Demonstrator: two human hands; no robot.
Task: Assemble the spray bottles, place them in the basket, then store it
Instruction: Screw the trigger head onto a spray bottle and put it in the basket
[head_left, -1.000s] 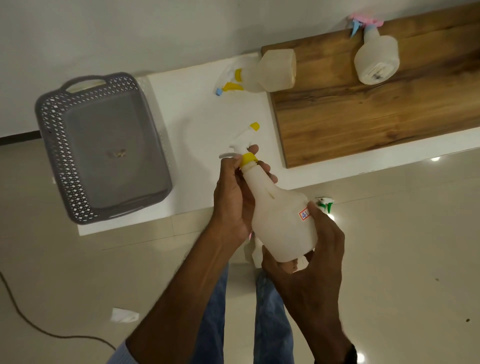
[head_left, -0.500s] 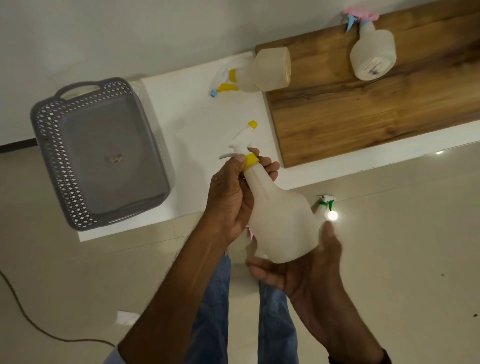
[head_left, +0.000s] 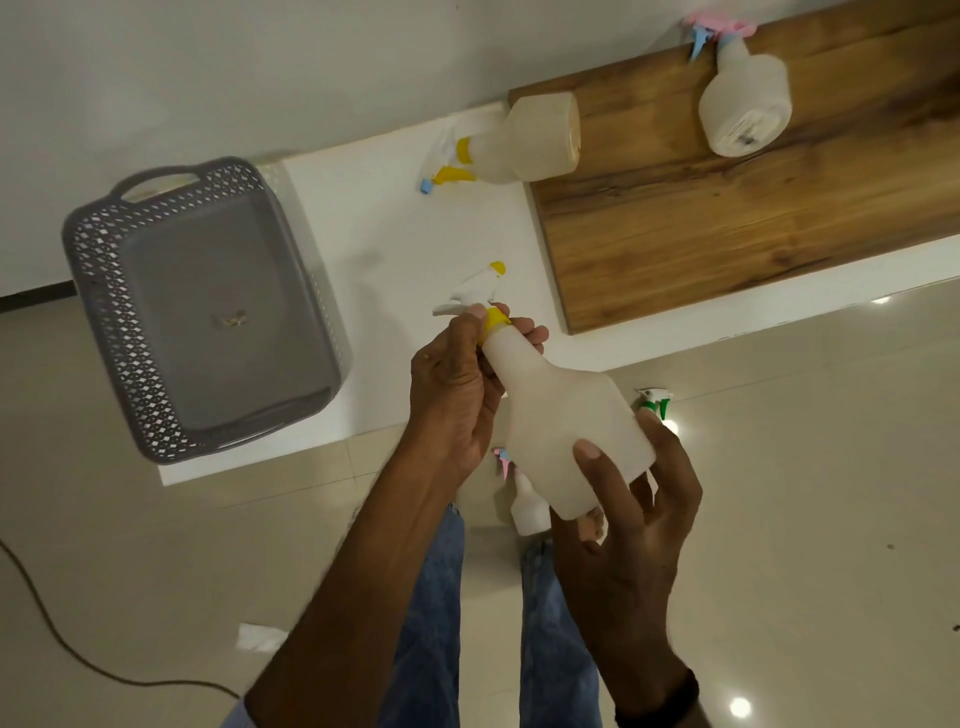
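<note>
Cable (head_left: 31, 597) is seen trailing over the tiled floor (head_left: 831, 519) at the far left. A grey perforated basket (head_left: 98, 312) is set on the left end of a white ledge (head_left: 374, 234), with its near corner hanging past the edge. A scrap of paper (head_left: 257, 636) is seen lying on the floor below.

Near the middle, a spray bottle (head_left: 566, 421) is held tilted in the air above the ledge's front edge, neck pointed away. Its yellow collar (head_left: 493, 319) is pinched between the thumb and curled fingers of the left hand (head_left: 457, 395), and a white trigger head (head_left: 472, 291) is seated above the collar. Below it, a small bottle (head_left: 527, 506) with a pink and blue head is partly hidden on the floor. At the back, a second bottle (head_left: 524, 140) with a yellow trigger is laid on its side, its base resting on a wooden board (head_left: 753, 208).

The held bottle's base is gripped by the right hand (head_left: 639, 525), thumb on top and fingers wrapped round the far side. Just beyond those fingers, a green trigger head (head_left: 655, 402) is seen on the floor. Farther right, a third bottle (head_left: 743, 104) with a pink head is laid on the board.
</note>
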